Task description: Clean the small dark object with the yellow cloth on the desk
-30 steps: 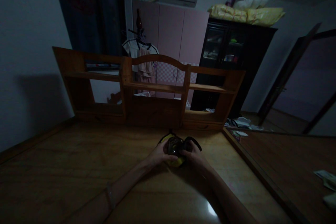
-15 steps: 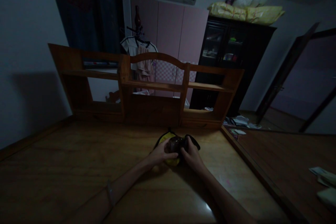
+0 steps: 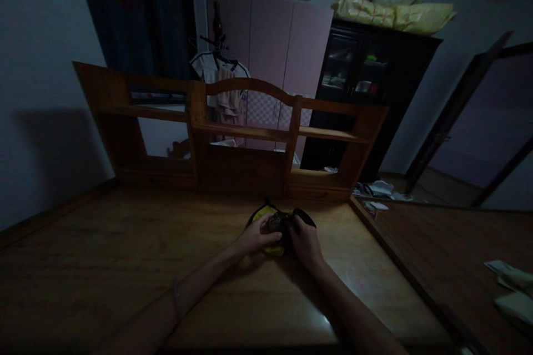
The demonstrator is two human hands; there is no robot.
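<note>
Both of my hands meet over a yellow pouch with black edging (image 3: 263, 212) on the wooden surface (image 3: 166, 266). My left hand (image 3: 257, 234) is closed around the left side of a dark shiny object (image 3: 276, 224), thumb in front of it. At its right side, my right hand (image 3: 303, 233) has its fingers bent in and pressed against the dark thing. A black curved flap (image 3: 306, 216) rises behind the right hand. Dim light and my fingers hide the object's exact kind.
A wooden shelf unit (image 3: 241, 132) stands along the back of the surface. A raised wooden edge (image 3: 400, 255) borders the right side. Beyond are a pink wardrobe (image 3: 270, 50), a black cabinet (image 3: 375, 77) and clothes on a stand (image 3: 220, 75). Pale cloths (image 3: 514, 283) lie at right.
The dark object has turned slightly between my hands, and my right fingers have curled further over it. The view has tilted a little downward.
</note>
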